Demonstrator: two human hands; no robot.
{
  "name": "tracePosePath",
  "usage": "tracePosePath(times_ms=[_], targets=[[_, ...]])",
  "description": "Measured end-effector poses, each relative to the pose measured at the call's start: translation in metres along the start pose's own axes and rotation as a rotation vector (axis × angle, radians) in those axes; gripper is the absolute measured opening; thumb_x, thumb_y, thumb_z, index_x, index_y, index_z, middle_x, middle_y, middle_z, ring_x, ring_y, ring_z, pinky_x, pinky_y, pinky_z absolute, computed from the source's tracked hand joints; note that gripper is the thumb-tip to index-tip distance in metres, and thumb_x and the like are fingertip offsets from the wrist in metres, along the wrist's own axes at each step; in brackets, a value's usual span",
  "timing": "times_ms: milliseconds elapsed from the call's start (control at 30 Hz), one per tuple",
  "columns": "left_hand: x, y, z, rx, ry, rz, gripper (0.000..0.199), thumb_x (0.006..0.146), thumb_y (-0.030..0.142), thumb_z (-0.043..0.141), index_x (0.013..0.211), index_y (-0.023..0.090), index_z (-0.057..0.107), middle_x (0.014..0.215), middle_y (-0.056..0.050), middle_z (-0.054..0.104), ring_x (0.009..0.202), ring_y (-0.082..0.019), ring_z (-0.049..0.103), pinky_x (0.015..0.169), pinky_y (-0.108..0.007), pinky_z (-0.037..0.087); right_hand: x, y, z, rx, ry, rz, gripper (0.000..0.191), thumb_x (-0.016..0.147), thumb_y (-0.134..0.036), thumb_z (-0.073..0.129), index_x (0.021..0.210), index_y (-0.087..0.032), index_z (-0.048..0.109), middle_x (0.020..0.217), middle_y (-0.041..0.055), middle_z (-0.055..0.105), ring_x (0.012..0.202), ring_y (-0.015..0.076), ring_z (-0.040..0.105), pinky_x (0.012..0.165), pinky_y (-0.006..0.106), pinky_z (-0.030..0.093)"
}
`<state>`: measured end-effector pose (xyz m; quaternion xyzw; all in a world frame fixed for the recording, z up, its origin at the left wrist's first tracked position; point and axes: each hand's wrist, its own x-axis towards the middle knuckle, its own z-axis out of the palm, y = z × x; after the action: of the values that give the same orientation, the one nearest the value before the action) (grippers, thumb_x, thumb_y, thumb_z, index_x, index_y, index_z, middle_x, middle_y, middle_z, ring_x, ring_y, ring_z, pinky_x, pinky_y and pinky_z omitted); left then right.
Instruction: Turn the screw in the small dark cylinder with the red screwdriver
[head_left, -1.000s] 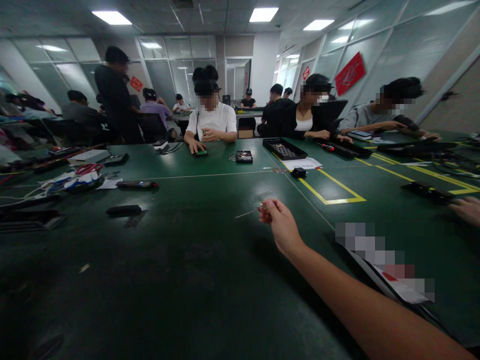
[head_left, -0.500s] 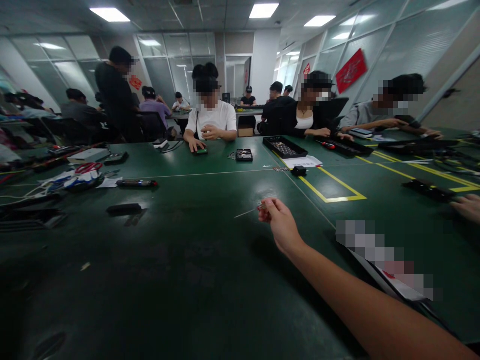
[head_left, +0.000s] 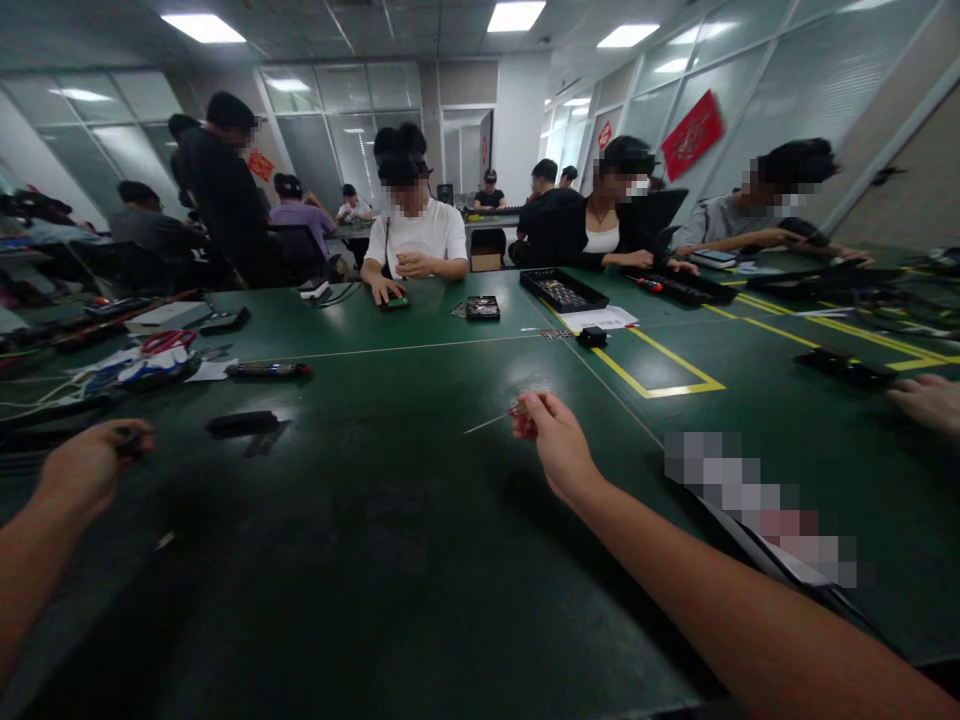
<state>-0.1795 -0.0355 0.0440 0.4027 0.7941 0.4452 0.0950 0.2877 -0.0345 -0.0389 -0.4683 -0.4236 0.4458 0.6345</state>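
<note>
My right hand [head_left: 553, 437] is closed in a pinch around a thin metal rod [head_left: 484, 425], perhaps a slim screwdriver. A reddish bit shows at the fingertips, while the bare shaft points left above the green tabletop [head_left: 420, 620]. On the left side, my left hand [head_left: 84, 468] is closed round a small dark object [head_left: 127, 438], too blurred to name. Close to the right of that hand lies a black elongated piece [head_left: 241, 424] on the table.
A dark pen-shaped tool [head_left: 268, 370] and red-handled scissors [head_left: 166, 342] lie farther left. Beyond are a black tray of small parts [head_left: 564, 292] and a small black block [head_left: 592, 337]. Papers [head_left: 795, 555] lie right of my forearm. A co-worker's hand [head_left: 926, 400] is at the right edge.
My left hand has come into view from the left with a small dark object in it. My right hand still holds the rod in nearly the same place.
</note>
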Motion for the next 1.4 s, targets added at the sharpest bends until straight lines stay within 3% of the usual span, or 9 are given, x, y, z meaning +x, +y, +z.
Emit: tracePosePath(times_ms=[67, 100, 167, 333, 500, 600, 767, 1000, 1400], targets=[[-0.002, 0.004, 0.026, -0.233, -0.241, -0.136, 0.02, 0.082, 0.0, 0.037, 0.08, 0.01, 0.054, 0.059, 0.007, 0.055, 0.069, -0.007, 0.051, 0.075, -0.018, 0.042, 0.0, 0.0, 0.0, -0.001, 0.004, -0.007, 0.035, 0.079, -0.057, 0.07, 0.083, -0.022, 0.065, 0.069, -0.0005, 0.065, 0.061, 0.0152, 0.057, 0.059, 0.03, 0.046], [-0.008, 0.01, 0.041, -0.297, -0.341, -0.119, 0.02, 0.082, 0.001, 0.037, 0.082, 0.01, 0.055, 0.061, 0.006, 0.056, 0.073, -0.008, 0.051, 0.078, -0.018, 0.041, 0.0, -0.001, -0.001, 0.0, 0.005, -0.01, 0.035, 0.079, -0.057, 0.07, 0.083, -0.022, 0.065, 0.069, -0.0006, 0.065, 0.061, 0.0152, 0.057, 0.059, 0.03, 0.045], [-0.028, 0.027, 0.072, -0.406, -0.579, -0.028, 0.02, 0.082, 0.008, 0.037, 0.086, 0.01, 0.057, 0.067, 0.003, 0.057, 0.077, -0.011, 0.052, 0.08, -0.022, 0.042, 0.001, -0.002, -0.001, 0.002, 0.009, -0.015, 0.035, 0.079, -0.057, 0.07, 0.083, -0.022, 0.065, 0.068, -0.001, 0.064, 0.061, 0.0154, 0.057, 0.059, 0.03, 0.045], [-0.111, 0.076, 0.133, -0.506, -0.991, 0.234, 0.019, 0.066, 0.02, 0.046, 0.076, 0.013, 0.061, 0.076, -0.006, 0.057, 0.077, -0.019, 0.052, 0.076, -0.032, 0.044, 0.003, -0.009, -0.004, 0.015, 0.051, -0.03, 0.032, 0.08, -0.055, 0.07, 0.082, -0.023, 0.065, 0.065, -0.0018, 0.062, 0.06, 0.0157, 0.056, 0.058, 0.031, 0.045], [-0.17, 0.094, 0.166, -0.568, -1.213, 0.364, 0.02, 0.076, 0.025, 0.043, 0.082, 0.016, 0.061, 0.081, -0.006, 0.058, 0.082, -0.021, 0.054, 0.081, -0.035, 0.043, 0.002, -0.018, -0.007, 0.011, 0.073, -0.061, 0.033, 0.08, -0.055, 0.069, 0.074, -0.023, 0.063, 0.062, -0.002, 0.059, 0.054, 0.0142, 0.051, 0.053, 0.03, 0.04], [-0.181, 0.089, 0.174, -0.491, -1.212, 0.443, 0.019, 0.084, 0.032, 0.049, 0.093, 0.018, 0.058, 0.089, -0.005, 0.058, 0.087, -0.021, 0.056, 0.083, -0.035, 0.044, 0.0, -0.021, -0.006, 0.001, 0.079, -0.06, 0.034, 0.081, -0.055, 0.069, 0.073, -0.023, 0.062, 0.062, -0.0022, 0.057, 0.053, 0.0143, 0.052, 0.052, 0.03, 0.041], [-0.187, 0.077, 0.174, -0.334, -1.111, 0.568, 0.026, 0.08, 0.024, 0.066, 0.101, 0.019, 0.052, 0.094, -0.003, 0.058, 0.088, -0.019, 0.057, 0.081, -0.033, 0.045, -0.004, -0.021, -0.004, 0.0, 0.064, -0.077, 0.033, 0.084, -0.054, 0.068, 0.074, -0.023, 0.062, 0.06, -0.003, 0.057, 0.053, 0.0138, 0.052, 0.053, 0.029, 0.041], [-0.191, 0.07, 0.182, -0.238, -0.994, 0.657, 0.025, 0.091, 0.029, 0.062, 0.11, 0.019, 0.05, 0.097, -0.003, 0.06, 0.083, -0.017, 0.056, 0.073, -0.03, 0.044, -0.01, -0.024, -0.002, -0.001, 0.036, -0.109, 0.031, 0.087, -0.053, 0.067, 0.08, -0.023, 0.065, 0.064, -0.0024, 0.059, 0.057, 0.0136, 0.054, 0.057, 0.029, 0.043], [-0.189, 0.072, 0.185, -0.294, -0.923, 0.714, 0.027, 0.09, 0.021, 0.067, 0.116, 0.021, 0.063, 0.111, -0.003, 0.067, 0.104, -0.021, 0.062, 0.095, -0.035, 0.047, -0.017, -0.017, 0.001, -0.159, -0.082, -0.206, 0.026, 0.09, -0.049, 0.065, 0.09, -0.023, 0.066, 0.077, 0.0017, 0.068, 0.07, 0.0178, 0.062, 0.069, 0.035, 0.051]])
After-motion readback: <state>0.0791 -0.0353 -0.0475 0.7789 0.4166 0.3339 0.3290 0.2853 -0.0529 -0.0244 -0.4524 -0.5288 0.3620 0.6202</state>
